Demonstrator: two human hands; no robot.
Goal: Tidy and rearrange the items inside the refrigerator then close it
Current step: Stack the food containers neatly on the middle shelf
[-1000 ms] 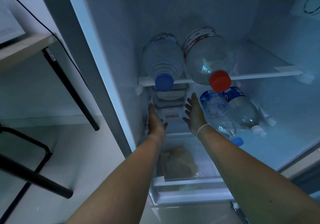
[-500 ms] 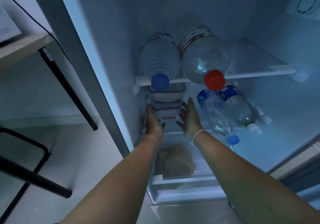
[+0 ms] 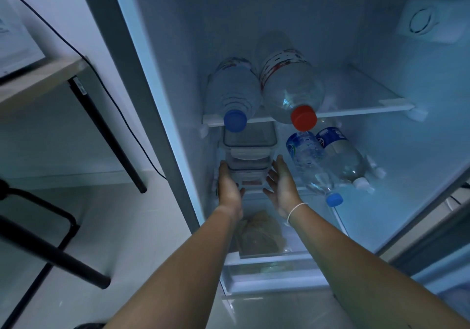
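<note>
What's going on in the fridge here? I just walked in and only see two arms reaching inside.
A person is tidying the open refrigerator. The left hand and right hand are placed on either side of a stack of clear lidded containers on the middle shelf, hands open around the lowest one. Two large bottles lie on the upper shelf, and two smaller bottles lie to the right of the stack. A bagged item sits in the drawer below.

Both hands point(image 3: 230, 188) point(image 3: 282, 187) flanking stacked containers point(image 3: 248, 160)
</note>
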